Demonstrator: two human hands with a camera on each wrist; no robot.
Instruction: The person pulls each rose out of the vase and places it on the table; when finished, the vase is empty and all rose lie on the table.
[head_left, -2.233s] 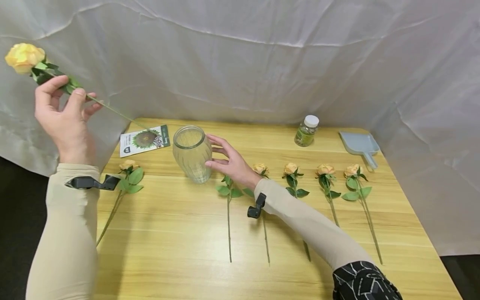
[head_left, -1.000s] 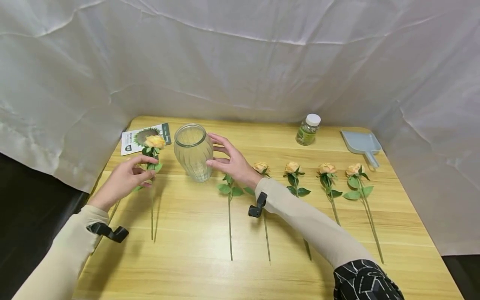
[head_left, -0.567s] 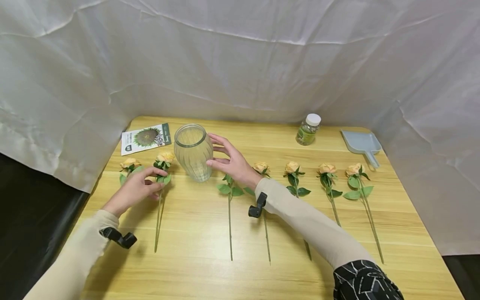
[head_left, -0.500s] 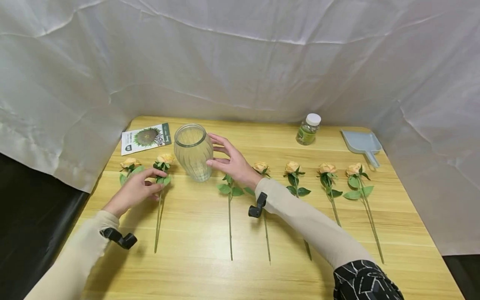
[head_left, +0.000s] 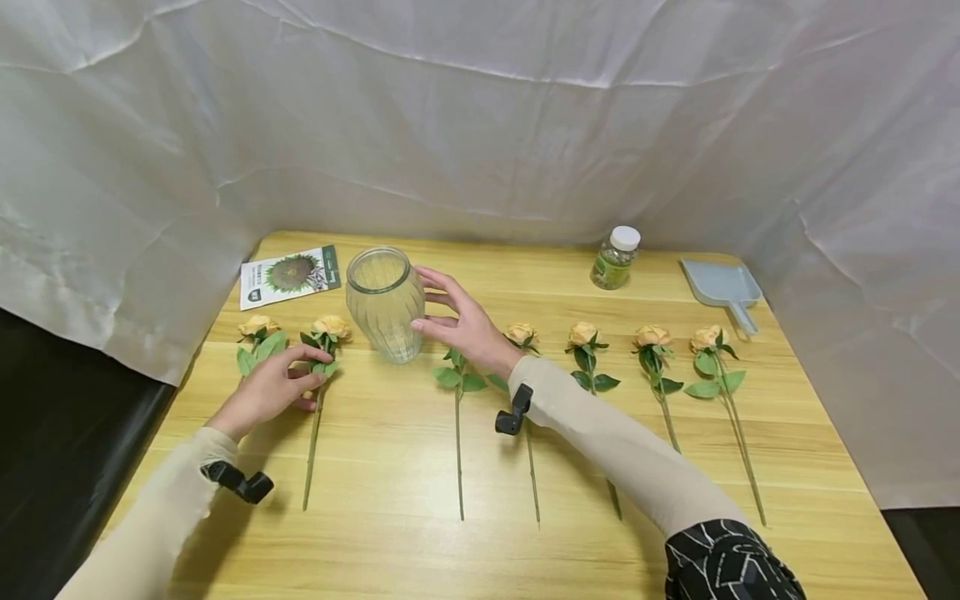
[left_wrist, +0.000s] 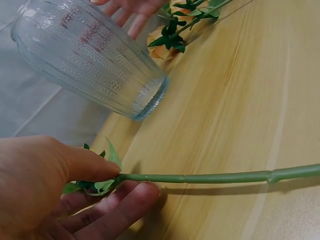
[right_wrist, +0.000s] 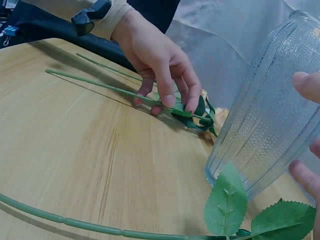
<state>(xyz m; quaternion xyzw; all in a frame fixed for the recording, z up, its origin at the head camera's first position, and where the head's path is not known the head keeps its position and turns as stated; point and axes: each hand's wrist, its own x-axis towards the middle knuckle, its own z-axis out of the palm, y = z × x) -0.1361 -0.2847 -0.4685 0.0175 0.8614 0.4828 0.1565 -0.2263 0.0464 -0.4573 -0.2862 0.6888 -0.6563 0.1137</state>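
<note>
My left hand [head_left: 273, 387] is low over the table at the left, its thumb and fingers round the stem of a yellow-orange rose [head_left: 313, 442], just below the bloom among the leaves. That rose lies along the tabletop, stem toward me. In the left wrist view, thumb and fingers stand on either side of the green stem [left_wrist: 225, 177]. My right hand [head_left: 472, 329] holds the right side of a ribbed clear glass vase [head_left: 382, 321], thumb in front and fingers behind. The vase stands upright with nothing inside. Another rose [head_left: 258, 325] lies left of the held one, partly hidden by my hand.
Several more roses [head_left: 652, 337] lie in a row at the right, some partly under my right arm. A seed packet [head_left: 288, 277] lies at the back left. Behind the row are a white-capped jar [head_left: 615, 258] and a grey-blue dustpan [head_left: 722, 283]. A pale curtain [head_left: 480, 150] hangs behind the table.
My left hand has brought the rose from high at the left down to the tabletop beside the other rose; lately it has only shifted slightly. My right hand has stayed at the vase.
</note>
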